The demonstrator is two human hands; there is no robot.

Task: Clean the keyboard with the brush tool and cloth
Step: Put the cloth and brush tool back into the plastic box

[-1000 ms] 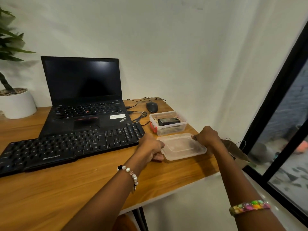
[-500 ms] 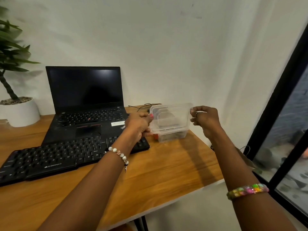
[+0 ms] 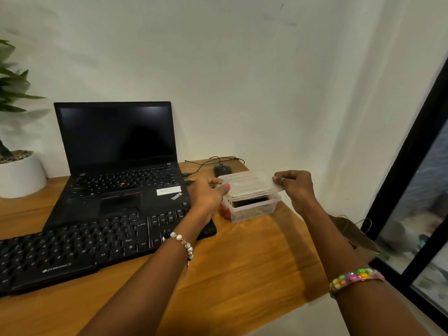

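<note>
A clear plastic lid (image 3: pixel 251 184) hovers flat just over a small clear tub (image 3: pixel 252 209) on the right part of the wooden desk (image 3: pixel 242 275). My left hand (image 3: pixel 209 194) pinches the lid's left edge and my right hand (image 3: pixel 295 187) pinches its right edge. Dark items and something red show through the tub's wall; I cannot make out a brush or a cloth among them. A black external keyboard (image 3: pixel 92 248) lies at the left front of the desk, under my left forearm.
An open black laptop (image 3: pixel 118 151) stands behind the keyboard. A black mouse (image 3: pixel 223 169) with cables sits behind the tub. A white plant pot (image 3: pixel 20 174) is at far left. A brown paper bag (image 3: pixel 356 241) hangs off the desk's right edge beside a dark window frame.
Both hands lifted the lid off the desk near the front, raised it upright, then carried it back and laid it flat over the tub.
</note>
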